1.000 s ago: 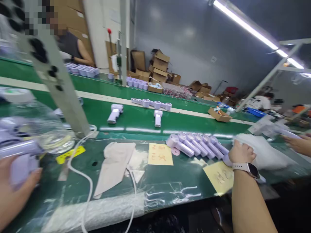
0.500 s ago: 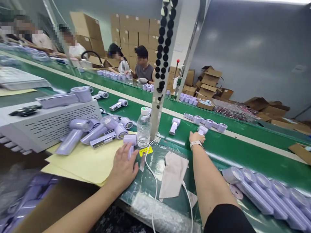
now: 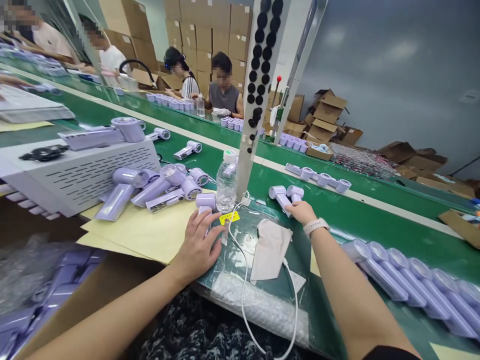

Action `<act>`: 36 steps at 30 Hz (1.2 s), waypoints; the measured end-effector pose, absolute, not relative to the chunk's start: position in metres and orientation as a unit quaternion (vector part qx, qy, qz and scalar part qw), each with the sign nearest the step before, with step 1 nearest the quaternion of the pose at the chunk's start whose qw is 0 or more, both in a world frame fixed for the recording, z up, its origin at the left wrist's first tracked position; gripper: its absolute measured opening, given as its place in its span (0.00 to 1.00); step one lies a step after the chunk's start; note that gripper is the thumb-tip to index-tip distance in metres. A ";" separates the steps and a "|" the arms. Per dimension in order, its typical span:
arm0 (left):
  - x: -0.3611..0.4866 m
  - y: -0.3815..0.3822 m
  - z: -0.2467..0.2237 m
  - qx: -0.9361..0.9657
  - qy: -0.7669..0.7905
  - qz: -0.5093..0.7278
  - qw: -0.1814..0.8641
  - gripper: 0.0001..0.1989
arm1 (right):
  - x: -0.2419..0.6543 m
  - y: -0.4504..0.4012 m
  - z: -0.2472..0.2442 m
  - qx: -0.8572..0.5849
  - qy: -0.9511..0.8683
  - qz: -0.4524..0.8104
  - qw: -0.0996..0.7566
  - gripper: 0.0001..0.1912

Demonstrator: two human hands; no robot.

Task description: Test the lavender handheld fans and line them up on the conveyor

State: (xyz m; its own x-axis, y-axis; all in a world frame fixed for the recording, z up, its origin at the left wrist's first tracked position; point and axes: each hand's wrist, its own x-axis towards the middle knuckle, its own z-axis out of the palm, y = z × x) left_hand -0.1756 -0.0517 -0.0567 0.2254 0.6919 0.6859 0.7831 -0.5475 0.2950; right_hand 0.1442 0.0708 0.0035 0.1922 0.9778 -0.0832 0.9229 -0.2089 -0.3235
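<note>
My right hand [image 3: 303,213], with a pale watch strap on the wrist, is closed on the handle of a light purple handheld fan [image 3: 295,192] on the green belt. Right beside it lies another purple handheld fan [image 3: 278,192]. My left hand [image 3: 200,245] has its fingers spread over the handle of a purple fan [image 3: 206,201] at the edge of the yellow paper [image 3: 142,240]. That handle is partly hidden by the fingers. A clear plastic bottle [image 3: 226,185] stands next to this fan.
Several fans [image 3: 165,185] are heaped by a white vented box [image 3: 97,175]. At right lies a row of fans [image 3: 416,280]. A metal post [image 3: 249,100] rises beside the bottle. A white cable [image 3: 243,280] loops past a pale cloth [image 3: 270,250]. Co-workers sit across the belt.
My right hand has drawn a fan back and leftward along the belt, beside another one. My left hand stays at its fan with fingers spread. The camera view has shifted slightly.
</note>
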 end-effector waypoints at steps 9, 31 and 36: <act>-0.043 -0.076 -0.037 -0.311 -0.247 -0.501 -0.769 0.29 | 0.115 -0.103 0.011 -0.606 -0.710 0.239 0.268 0.22; -0.109 -0.078 -0.010 -0.352 -0.168 -0.572 -0.721 0.33 | 0.111 -0.161 -0.006 -0.557 -0.620 0.455 0.315 0.18; -0.069 -0.075 -0.003 -0.346 -0.152 -0.619 -0.688 0.35 | 0.089 -0.170 -0.002 -0.522 -0.623 0.452 0.367 0.13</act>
